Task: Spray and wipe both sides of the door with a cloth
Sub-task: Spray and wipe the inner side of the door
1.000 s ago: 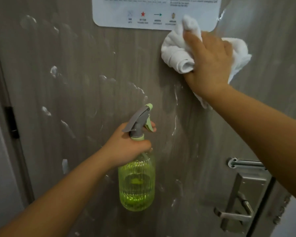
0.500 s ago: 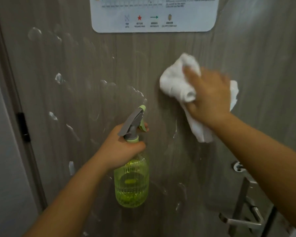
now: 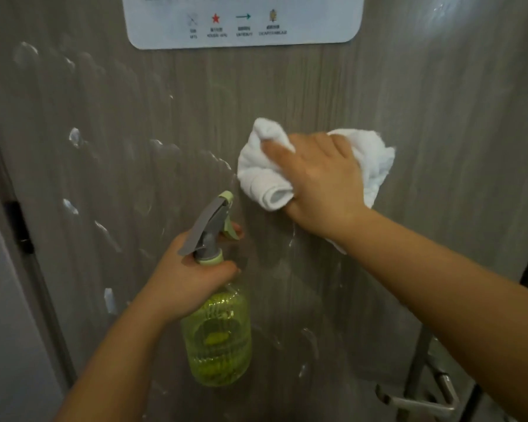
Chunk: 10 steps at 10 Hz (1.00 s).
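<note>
On the door (image 3: 424, 95), right hand (image 3: 320, 181) pressing cloth (image 3: 258, 175)

White laminated notice (image 3: 244, 21) with rounded corners at top centre, bearing a red star, green arrow and small captions; grey wall (image 3: 3, 300) at left.
</note>
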Tool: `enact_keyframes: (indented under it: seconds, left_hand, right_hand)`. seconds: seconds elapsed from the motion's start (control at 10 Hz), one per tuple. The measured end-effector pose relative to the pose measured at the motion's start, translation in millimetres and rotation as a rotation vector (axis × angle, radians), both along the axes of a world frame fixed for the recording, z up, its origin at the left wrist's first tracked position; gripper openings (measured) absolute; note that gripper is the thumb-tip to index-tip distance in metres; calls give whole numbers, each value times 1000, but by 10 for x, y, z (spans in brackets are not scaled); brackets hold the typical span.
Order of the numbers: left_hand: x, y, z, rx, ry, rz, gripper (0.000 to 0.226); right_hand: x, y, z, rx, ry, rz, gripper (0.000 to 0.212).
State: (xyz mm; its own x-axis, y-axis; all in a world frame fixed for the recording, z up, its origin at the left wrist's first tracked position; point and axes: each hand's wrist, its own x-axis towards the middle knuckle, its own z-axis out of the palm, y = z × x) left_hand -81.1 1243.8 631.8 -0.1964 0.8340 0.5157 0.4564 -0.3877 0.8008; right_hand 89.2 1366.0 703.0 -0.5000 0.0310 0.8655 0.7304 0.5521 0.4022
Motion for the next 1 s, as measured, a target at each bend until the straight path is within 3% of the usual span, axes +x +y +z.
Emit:
enact_keyframes:
  seconds: [0.2, 0.3, 0.4, 0.5, 0.6, 0.7, 1.0]
  left_hand:
    - [11, -64, -148, -113, 65, 53, 34]
    - [92, -120, -202, -162, 113, 28, 31]
    - [170, -124, -267, -179, 148, -4, 39]
    - [236, -110, -332, -196, 140, -79, 45]
    - [282, -60, -408, -183, 91, -140, 47]
    - [263, 45, -510, -186, 115, -177, 42]
    - [48, 142, -633, -215, 128, -301, 38]
  right_hand:
    - [167, -108, -230, -241, -119, 138, 42]
    - [278, -144, 8, 38, 624, 184, 59]
    - [673, -379, -94, -58, 1093, 608, 49]
    - [801, -490, -335, -800, 843, 613, 4]
    - [887, -515, -464, -745, 965, 604, 16]
    - [867, -533, -594, -813, 1036, 549, 19]
    - [619, -798, -670, -747, 1104, 458, 19]
